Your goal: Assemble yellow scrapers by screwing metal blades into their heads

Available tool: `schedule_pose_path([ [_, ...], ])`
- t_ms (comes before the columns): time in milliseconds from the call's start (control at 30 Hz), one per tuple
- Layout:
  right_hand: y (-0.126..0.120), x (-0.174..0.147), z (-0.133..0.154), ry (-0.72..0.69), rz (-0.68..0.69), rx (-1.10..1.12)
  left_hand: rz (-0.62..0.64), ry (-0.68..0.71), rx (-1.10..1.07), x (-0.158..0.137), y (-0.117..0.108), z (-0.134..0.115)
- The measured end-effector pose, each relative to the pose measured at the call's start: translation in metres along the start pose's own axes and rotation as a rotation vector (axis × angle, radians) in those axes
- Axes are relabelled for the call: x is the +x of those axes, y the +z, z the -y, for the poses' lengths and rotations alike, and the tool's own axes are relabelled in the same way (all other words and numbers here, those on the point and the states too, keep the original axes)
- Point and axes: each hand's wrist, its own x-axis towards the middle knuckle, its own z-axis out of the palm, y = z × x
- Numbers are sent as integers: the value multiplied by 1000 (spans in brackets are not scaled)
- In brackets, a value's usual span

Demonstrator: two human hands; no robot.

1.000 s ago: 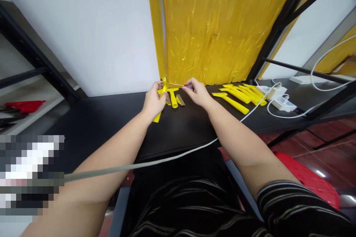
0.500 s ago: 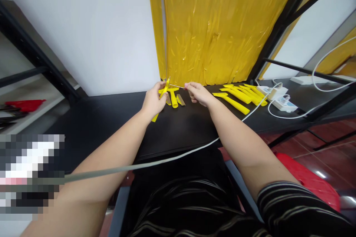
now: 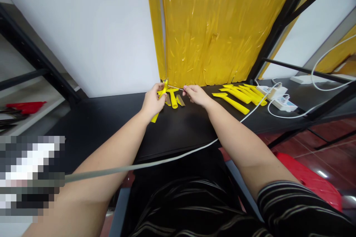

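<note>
Over the black tabletop, my left hand (image 3: 152,100) is closed around a yellow T-shaped scraper (image 3: 165,87), whose handle end points down below my palm. Between the fingertips of my right hand (image 3: 196,95) is a thin metal rod (image 3: 175,87); any grip on it is hidden by the fingers. The rod reaches left to the scraper's head, and I cannot tell whether its tip touches. Just beyond my hands lies another yellow scraper (image 3: 174,100), flanked by small yellow-and-brown flat pieces (image 3: 180,100).
Several yellow scrapers (image 3: 236,94) lie on the tabletop (image 3: 178,133) at right. Beside them are white power strips (image 3: 283,102) with cables. A white cable (image 3: 172,157) runs across in front of me. Yellow plastic curtain (image 3: 217,33) and a white panel (image 3: 111,33) stand behind.
The scraper in my left hand has tilted slightly, its upper end shifting left and down. My right hand and the rod have moved a little left and down.
</note>
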Motion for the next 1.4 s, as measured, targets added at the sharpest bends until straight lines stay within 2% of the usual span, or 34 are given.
schedule_pose_path([
  [233,-4,-7,8,-247,-73,-111,-40,44,-3,4,5,9],
  [333,-4,-8,9,-277,-107,-166,-35,29,-19,4,5,8],
  [467,-5,-4,9,-154,-130,-226,-32,30,-23,2,5,6],
  [567,-5,-3,8,-59,-83,-272,-24,65,12,1,5,6],
  [700,-3,-4,5,-111,-58,-161,-36,49,-8,3,6,8],
  [833,-4,-4,5,-103,-142,-178,-47,-8,-45,5,6,9],
  [933,-2,-1,5,-2,-174,-198,-28,-5,-40,4,6,8],
  [1000,1,-1,3,112,-142,-122,-19,3,-31,4,6,7],
  [1067,4,-2,1,165,-104,-16,-26,-11,-32,4,6,7],
  [1167,4,-4,1,8,-84,4,-41,-64,-51,5,5,5],
  [1267,0,-4,2,-150,-163,-115,-38,-105,-78,5,5,4],
  [1333,-1,-2,2,-84,-204,-176,-20,-110,-87,4,5,3],
  [1400,0,0,1,100,-180,-160,8,-101,-90,3,6,2],
])
